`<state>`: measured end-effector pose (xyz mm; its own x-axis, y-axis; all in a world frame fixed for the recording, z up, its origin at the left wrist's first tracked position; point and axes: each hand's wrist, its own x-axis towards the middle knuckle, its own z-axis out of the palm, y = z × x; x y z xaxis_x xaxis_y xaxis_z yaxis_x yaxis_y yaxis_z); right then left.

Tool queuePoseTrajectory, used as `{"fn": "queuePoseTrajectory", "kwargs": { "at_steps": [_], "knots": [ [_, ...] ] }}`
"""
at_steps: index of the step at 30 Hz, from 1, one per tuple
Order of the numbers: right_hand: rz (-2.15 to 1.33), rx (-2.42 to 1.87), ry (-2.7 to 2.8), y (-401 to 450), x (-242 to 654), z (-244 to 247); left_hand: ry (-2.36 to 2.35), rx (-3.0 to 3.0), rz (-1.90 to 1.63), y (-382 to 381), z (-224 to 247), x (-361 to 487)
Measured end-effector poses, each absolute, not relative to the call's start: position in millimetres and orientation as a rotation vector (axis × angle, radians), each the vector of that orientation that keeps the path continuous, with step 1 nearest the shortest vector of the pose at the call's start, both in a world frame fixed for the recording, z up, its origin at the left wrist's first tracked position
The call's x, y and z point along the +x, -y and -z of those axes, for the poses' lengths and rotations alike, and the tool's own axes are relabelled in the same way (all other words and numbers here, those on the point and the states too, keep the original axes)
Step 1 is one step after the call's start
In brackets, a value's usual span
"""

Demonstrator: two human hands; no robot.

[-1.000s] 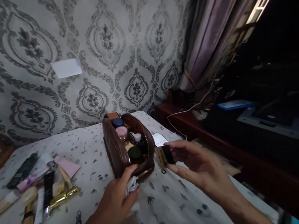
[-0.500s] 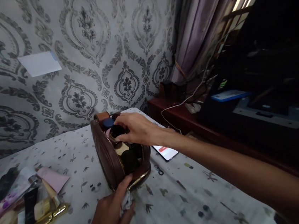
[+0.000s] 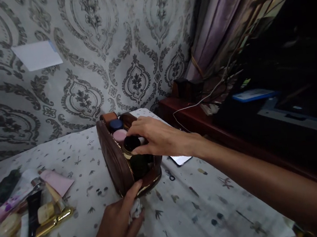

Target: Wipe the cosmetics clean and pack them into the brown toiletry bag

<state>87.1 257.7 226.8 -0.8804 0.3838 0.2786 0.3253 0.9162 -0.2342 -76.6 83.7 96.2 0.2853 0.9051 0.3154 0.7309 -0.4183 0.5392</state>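
Note:
An unzipped brown toiletry bag [image 3: 114, 159] stands on the bed, its gold zip edge turned toward me. My right hand [image 3: 151, 136] reaches into it from the right, thumb and fingers closed around a jar with a black lid [image 3: 132, 144]. Behind that jar are a pink lid [image 3: 120, 135] and a dark blue lid [image 3: 116, 124]. A dark round item [image 3: 139, 165] sits at the near end. My left hand [image 3: 121, 222] pinches a crumpled white wad [image 3: 135, 208], and its index fingertip touches the bag's near edge.
Several cosmetic tubes and bottles lie at left, including a pink tube [image 3: 58, 182] and a gold tube [image 3: 53, 223]. A lit phone [image 3: 181, 160] lies right of the bag. Beyond are a dark red wooden ledge [image 3: 186, 111], a white cable [image 3: 193, 105] and a blue-edged item [image 3: 255, 94].
My right hand has shifted the black-lidded jar toward the bag's near end, uncovering the pink lid. My left hand stays at the near edge. The view has tilted slightly.

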Motion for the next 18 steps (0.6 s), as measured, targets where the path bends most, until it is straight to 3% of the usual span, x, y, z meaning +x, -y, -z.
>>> {"fn": "queuePoseTrajectory", "kwargs": {
  "at_steps": [10,18],
  "knots": [
    [-0.219,-0.463,2.831,-252.9,88.6,-225.3,-1.592,2.507,-0.721,-85.3,-92.9,-82.3],
    [-0.157,-0.505,2.726,-262.9,81.7,-222.6,-2.143,2.968,0.108,-74.7,-123.3,-78.3]
  ]
}}
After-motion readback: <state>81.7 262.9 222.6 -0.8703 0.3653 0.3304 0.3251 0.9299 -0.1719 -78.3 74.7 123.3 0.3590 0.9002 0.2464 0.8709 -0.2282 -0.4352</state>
